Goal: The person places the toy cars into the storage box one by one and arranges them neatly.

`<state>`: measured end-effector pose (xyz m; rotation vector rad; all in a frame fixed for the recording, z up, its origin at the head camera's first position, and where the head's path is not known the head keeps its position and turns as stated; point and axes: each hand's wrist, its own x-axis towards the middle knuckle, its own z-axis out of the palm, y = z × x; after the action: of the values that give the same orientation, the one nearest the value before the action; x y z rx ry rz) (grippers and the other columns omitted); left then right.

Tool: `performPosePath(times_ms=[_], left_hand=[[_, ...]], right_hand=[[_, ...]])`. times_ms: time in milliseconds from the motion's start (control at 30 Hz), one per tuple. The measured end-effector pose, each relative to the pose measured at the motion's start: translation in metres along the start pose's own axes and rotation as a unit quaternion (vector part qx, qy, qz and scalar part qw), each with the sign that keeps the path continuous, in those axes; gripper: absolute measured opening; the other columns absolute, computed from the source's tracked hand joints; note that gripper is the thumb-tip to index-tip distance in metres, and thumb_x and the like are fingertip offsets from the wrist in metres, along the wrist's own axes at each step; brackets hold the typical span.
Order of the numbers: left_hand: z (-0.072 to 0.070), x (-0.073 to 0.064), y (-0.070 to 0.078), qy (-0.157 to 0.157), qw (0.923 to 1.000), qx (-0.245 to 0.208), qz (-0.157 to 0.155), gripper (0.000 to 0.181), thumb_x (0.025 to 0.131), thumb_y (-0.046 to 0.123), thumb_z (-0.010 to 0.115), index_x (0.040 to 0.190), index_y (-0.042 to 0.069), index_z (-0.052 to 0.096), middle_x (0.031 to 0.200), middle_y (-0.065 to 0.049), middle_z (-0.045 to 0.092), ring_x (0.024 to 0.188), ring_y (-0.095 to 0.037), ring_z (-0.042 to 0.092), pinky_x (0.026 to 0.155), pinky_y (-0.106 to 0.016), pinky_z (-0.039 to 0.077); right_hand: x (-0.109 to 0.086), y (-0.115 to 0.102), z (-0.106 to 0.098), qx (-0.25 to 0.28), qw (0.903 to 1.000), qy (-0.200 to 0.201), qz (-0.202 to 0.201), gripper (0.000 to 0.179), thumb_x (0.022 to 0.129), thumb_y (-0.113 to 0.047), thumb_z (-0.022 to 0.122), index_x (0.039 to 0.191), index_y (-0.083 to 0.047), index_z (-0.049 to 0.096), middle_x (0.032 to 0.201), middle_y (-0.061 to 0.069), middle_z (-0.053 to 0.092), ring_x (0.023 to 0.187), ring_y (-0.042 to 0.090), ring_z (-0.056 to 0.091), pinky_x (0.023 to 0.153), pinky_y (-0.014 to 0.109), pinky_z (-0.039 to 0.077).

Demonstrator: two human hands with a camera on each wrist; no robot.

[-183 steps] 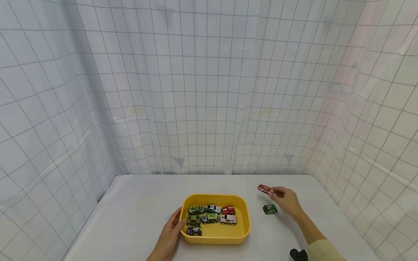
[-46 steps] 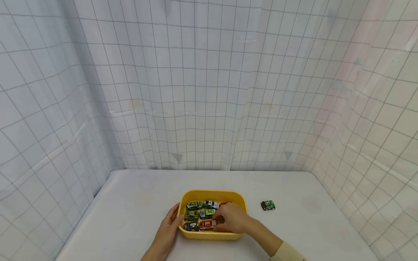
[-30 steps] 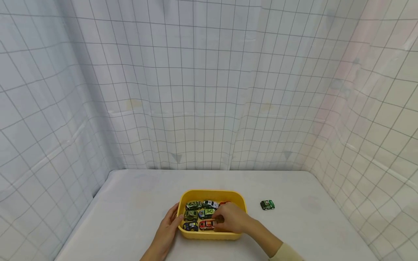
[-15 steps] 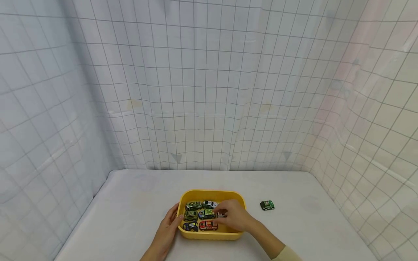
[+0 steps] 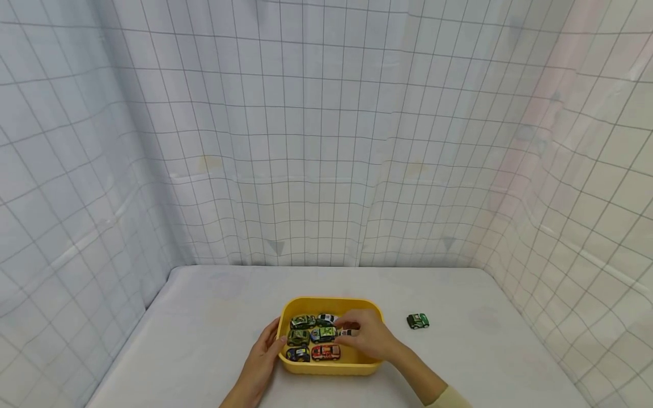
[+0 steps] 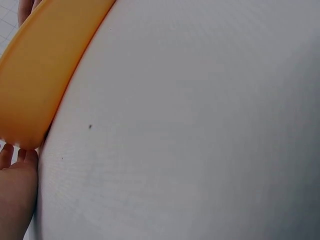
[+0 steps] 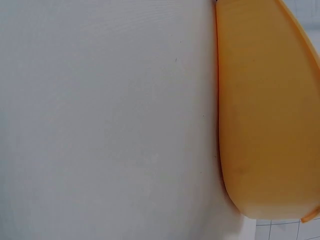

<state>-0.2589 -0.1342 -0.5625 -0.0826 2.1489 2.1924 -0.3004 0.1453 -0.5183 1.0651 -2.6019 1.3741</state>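
Along its left end my left hand [image 5: 262, 351] holds the yellow tray [image 5: 331, 369], thumb over the rim; in the left wrist view, fingertips [image 6: 21, 156] touch the tray's outer wall [image 6: 42, 65]. My right hand [image 5: 369, 334] reaches inside, thumb and index finger around a white toy car [image 5: 348, 333] at the right of the middle row. Beside it sits a green-and-blue toy car [image 5: 323, 334]. A red toy car [image 5: 325, 352] and a dark blue one [image 5: 298, 355] form the front row. The back right of the tray is hidden behind my hand.
More toy cars lie in the tray: a camouflage one [image 5: 303, 322], an olive one [image 5: 298, 338] and a white-and-black one [image 5: 326, 320]. A green toy car [image 5: 418, 321] stands on the white table [image 5: 459, 351], right of the tray. Gridded curtains surround the table.
The red car, earlier held above the table, now sits in the tray's front row. My right hand let go of it and moved slightly back to the white car. The left hand stays put.
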Motion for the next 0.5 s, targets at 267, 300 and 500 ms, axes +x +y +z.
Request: performPosePath(times_ms=[267,300,500], left_hand=[[0.001,-0.002,0.001,0.005,1.0000,-0.003,0.001,0.061,0.108,0.017,0.055,0.162,0.004,0.030,0.165,-0.024,0.026,0.151,-0.038,0.026,0.120,-0.051,0.029],[0.002,-0.002,0.001,0.004,1.0000,-0.004,0.002,0.061,0.108,0.018,0.055,0.162,0.004,0.031,0.165,-0.023,0.026,0.152,-0.038,0.026,0.120,-0.051,0.029],[0.001,-0.002,0.002,0.001,1.0000,-0.009,0.001,0.062,0.108,0.019,0.055,0.162,0.004,0.029,0.166,-0.023,0.024,0.152,-0.039,0.023,0.120,-0.051,0.028]], right_hand=[[-0.002,0.002,-0.002,0.046,0.9984,0.030,0.011,0.032,0.090,-0.015,0.083,0.115,0.003,0.076,0.110,0.016,0.073,0.096,0.032,0.071,0.086,0.045,0.062],[-0.002,0.003,-0.003,0.053,0.9980,0.034,0.009,0.031,0.090,-0.014,0.083,0.115,0.004,0.075,0.110,0.017,0.073,0.096,0.033,0.071,0.085,0.046,0.062],[-0.004,0.004,-0.013,0.041,0.9985,0.033,-0.014,0.031,0.092,-0.017,0.081,0.115,0.002,0.075,0.109,0.018,0.074,0.094,0.034,0.072,0.084,0.051,0.061]])
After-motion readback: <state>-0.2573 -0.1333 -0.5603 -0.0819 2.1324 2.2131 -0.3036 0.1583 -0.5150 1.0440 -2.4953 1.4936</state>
